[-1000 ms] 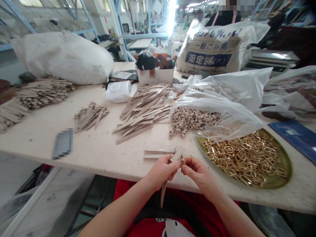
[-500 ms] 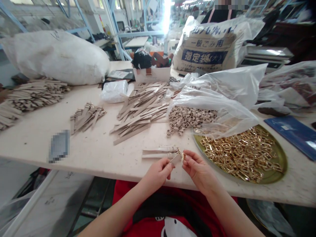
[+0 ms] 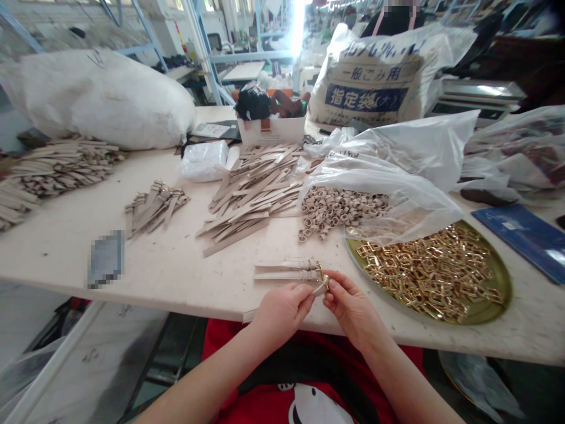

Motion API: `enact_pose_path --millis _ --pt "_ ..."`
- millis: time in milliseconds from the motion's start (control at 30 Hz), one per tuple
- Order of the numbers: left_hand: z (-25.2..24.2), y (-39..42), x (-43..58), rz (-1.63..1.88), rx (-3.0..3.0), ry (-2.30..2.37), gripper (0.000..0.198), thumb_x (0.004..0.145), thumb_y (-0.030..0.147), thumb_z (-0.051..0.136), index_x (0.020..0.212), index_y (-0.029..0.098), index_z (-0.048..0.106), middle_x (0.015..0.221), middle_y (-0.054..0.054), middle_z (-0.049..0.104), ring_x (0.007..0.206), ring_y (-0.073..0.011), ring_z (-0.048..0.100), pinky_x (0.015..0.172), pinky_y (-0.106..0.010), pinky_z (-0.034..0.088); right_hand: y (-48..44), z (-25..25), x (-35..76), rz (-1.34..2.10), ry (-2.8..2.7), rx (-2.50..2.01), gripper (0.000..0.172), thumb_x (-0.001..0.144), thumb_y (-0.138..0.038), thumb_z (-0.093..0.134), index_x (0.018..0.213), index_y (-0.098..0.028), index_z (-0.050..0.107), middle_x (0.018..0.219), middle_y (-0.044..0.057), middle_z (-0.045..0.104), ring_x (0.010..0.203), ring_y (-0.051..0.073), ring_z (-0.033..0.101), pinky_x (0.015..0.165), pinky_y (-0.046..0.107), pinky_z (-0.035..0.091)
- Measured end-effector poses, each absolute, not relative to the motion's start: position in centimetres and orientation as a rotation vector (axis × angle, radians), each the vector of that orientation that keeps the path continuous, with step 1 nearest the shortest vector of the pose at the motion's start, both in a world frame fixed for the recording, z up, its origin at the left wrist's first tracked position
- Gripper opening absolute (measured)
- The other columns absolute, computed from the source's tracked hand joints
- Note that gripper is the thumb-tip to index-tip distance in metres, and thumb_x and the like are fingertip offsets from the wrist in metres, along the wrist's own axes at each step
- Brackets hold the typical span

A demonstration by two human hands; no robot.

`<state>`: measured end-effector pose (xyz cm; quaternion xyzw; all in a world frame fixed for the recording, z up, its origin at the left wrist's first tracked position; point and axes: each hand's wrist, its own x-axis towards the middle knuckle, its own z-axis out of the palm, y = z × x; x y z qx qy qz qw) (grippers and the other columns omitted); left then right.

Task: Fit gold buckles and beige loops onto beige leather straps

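Near the table's front edge, my left hand (image 3: pixel 289 303) is closed on a beige strap (image 3: pixel 319 290), whose tail shows to the left of my wrist. My right hand (image 3: pixel 348 297) pinches a gold buckle (image 3: pixel 325 281) at the strap's end; the buckle appears to be on the strap, partly hidden by my fingers. Just beyond my hands lie two beige straps with gold buckles (image 3: pixel 282 272), side by side. To the right, a gold-coloured tray (image 3: pixel 505 277) holds many loose gold buckles (image 3: pixel 424 277).
Small beige loops (image 3: pixel 329 209) spill from a clear plastic bag (image 3: pixel 397 182). Loose strips (image 3: pixel 251 203) are heaped mid-table, with a smaller buckled bunch (image 3: pixel 154 209) to their left. A white box (image 3: pixel 271 131), a stuffed white sack (image 3: pixel 106 100) and a printed sack (image 3: pixel 366 97) stand behind.
My hands have come together, and the strap's end now meets the buckle, where a gap showed before. The strap's tail now shows left of my left wrist.
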<state>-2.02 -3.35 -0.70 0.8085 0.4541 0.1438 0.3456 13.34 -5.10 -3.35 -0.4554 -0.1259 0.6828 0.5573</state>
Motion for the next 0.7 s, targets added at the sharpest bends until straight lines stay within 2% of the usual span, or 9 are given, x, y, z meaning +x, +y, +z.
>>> enact_pose_path --millis 167,333,500,700 --pt "-0.5 -3.4 -1.7 0.461 1.890 1.160 0.023 0.087 0.027 0.036 0.089 0.018 0.057 0.088 -0.005 0.062 0.081 -0.0172 0.055 0.072 -0.026 0.039 -5.9 -3.9 12.5 1.617 -0.416 -1.139 0.023 0.062 -0.034 0.073 0.082 -0.022 0.067 0.069 -0.003 0.059 0.054 0.008 0.047 0.054 0.023 0.044" --pt "-1.0 -3.8 -0.7 0.521 1.427 1.167 0.010 0.079 0.020 0.044 0.086 0.017 0.049 0.068 0.002 0.056 0.060 -0.0101 0.048 0.056 -0.021 0.036 -6.7 -3.9 11.7 1.412 -0.721 -1.274 0.024 0.068 -0.040 0.067 0.079 -0.019 0.062 0.065 -0.001 0.058 0.057 0.012 0.048 0.057 0.025 0.041" --pt "-2.1 -3.9 -0.8 0.523 1.205 1.065 0.014 0.083 0.030 0.039 0.084 0.016 0.043 0.059 0.005 0.048 0.043 -0.0053 0.038 0.044 -0.018 0.030 -6.5 -3.4 11.6 1.373 -0.895 -1.318 0.025 0.070 -0.042 0.063 0.075 -0.019 0.056 0.061 -0.003 0.053 0.056 0.012 0.047 0.056 0.026 0.039" --pt "-2.3 -3.9 -1.3 0.474 1.160 1.059 0.019 0.083 0.035 0.041 0.085 0.017 0.040 0.057 0.005 0.050 0.038 -0.0046 0.037 0.037 -0.017 0.027 -6.4 -3.6 11.5 1.424 -0.808 -1.301 0.021 0.071 -0.038 0.064 0.074 -0.019 0.054 0.060 -0.004 0.050 0.056 0.011 0.045 0.056 0.025 0.038"
